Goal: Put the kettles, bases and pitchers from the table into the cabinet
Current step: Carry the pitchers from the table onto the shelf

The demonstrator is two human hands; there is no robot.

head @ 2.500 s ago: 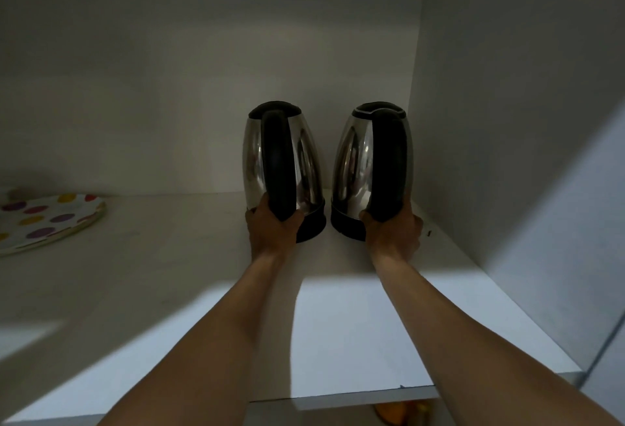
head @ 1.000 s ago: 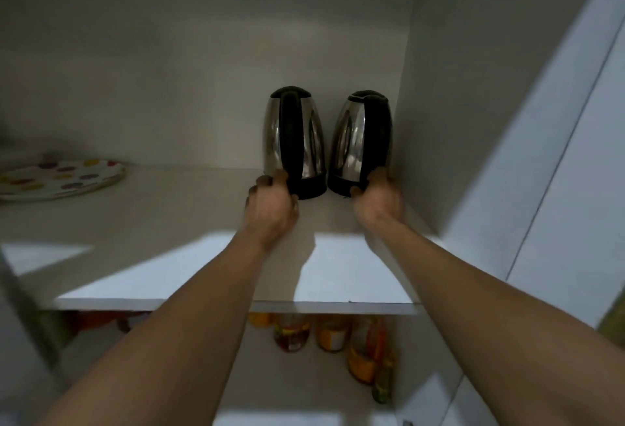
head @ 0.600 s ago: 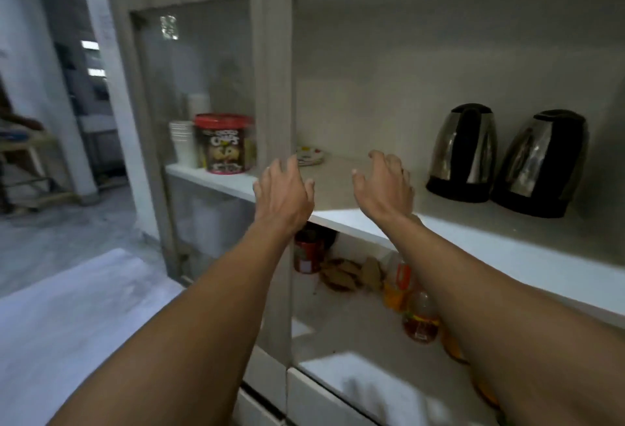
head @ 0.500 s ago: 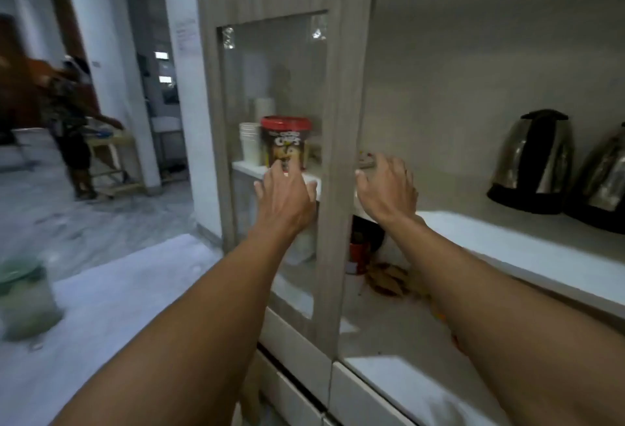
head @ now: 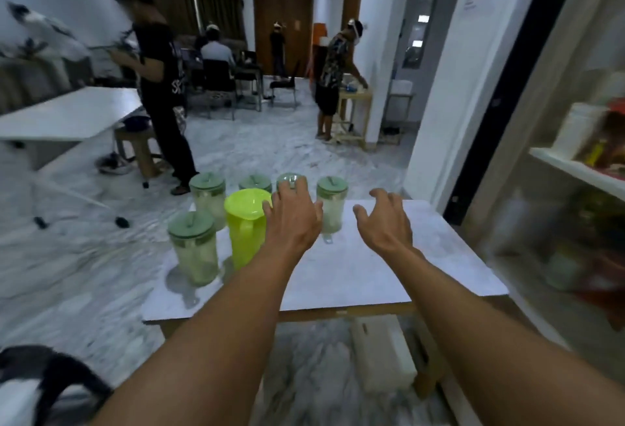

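Head view shows my gaze now turned away from the cabinet and down onto the bench [head: 439,256], where half a second ago I was facing the glass door with the two kettles standing on the shelf at the right. Both kettles are out of sight now, so I judge that pair delivered and this to be the reach for the next load.

Going left to right: at the centre-left of the frame stands a lidded clear pitcher [head: 194,249] near the bench's left edge, with a second lidded pitcher [head: 208,197] behind it. Just right of them is the lime-green pitcher [head: 247,226], open-topped, handle toward me. My left hand [head: 292,219] hovers in front of two more lidded pitchers in the back row, its grip spread and pinching nothing, fingers almost at the green rim. Beside it a further lidded pitcher [head: 331,204] stands at the frame's centre. My right hand [head: 385,219] hangs over bare benchtop, its grip likewise spread and empty.

Earlier both hands floated in front of the cabinet frame; now they are over the bench. I see no kettles or bases here, only pitchers left to carry. The cabinet [head: 575,168] is at the far right edge, blurred.
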